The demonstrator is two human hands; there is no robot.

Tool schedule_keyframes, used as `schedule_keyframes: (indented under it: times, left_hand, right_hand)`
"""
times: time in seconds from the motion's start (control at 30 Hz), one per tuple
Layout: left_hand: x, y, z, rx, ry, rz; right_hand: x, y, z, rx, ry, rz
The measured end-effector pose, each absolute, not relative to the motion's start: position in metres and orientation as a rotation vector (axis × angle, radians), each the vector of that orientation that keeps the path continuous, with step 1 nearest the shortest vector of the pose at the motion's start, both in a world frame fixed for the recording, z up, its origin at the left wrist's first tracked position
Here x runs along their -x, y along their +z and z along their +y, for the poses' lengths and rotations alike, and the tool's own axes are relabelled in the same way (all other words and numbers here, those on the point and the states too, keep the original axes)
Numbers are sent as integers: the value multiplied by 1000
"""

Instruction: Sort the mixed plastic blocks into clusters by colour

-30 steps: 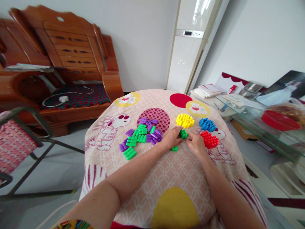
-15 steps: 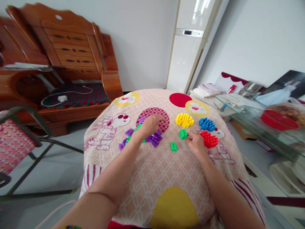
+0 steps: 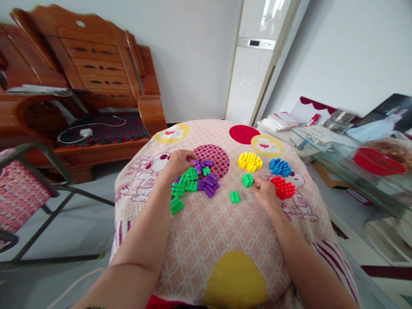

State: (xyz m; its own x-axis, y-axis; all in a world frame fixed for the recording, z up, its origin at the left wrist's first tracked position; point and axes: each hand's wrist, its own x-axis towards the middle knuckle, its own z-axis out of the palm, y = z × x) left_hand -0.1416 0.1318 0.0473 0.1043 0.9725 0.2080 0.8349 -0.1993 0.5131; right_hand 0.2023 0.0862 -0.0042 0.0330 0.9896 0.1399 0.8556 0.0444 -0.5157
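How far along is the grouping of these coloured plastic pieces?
Perhaps midway. The yellow plastic cluster, blue plastic cluster and red plastic cluster look finished. The right hand is at the smaller green plastic cluster, apparently in progress. Ungrouped: the green plastic pair and the mixed purple-and-green plastic pile, where the left hand is.

Left hand (image 3: 182, 163) at the purple pieces (image 3: 208, 184) — right hand (image 3: 264, 193) by the upright green cluster (image 3: 247, 180).

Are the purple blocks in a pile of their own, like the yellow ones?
No, the purple blocks lie jumbled with green blocks, while the yellow blocks sit in their own cluster.
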Motion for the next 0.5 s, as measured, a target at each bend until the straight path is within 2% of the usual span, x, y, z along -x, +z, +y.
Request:
schedule_keyframes:
  times: [0.3, 0.4, 0.5]
  left_hand:
    - [168, 60, 77, -2107, 133, 1878]
    - [167, 56, 68, -2134, 85, 1896]
    - [164, 60, 68, -2171, 221, 1889]
  right_hand:
    - [-207, -7, 89, 1796, 347, -1897]
    - [-206, -7, 88, 1809, 366, -1881]
    - [-204, -7, 88, 1815, 388, -1863]
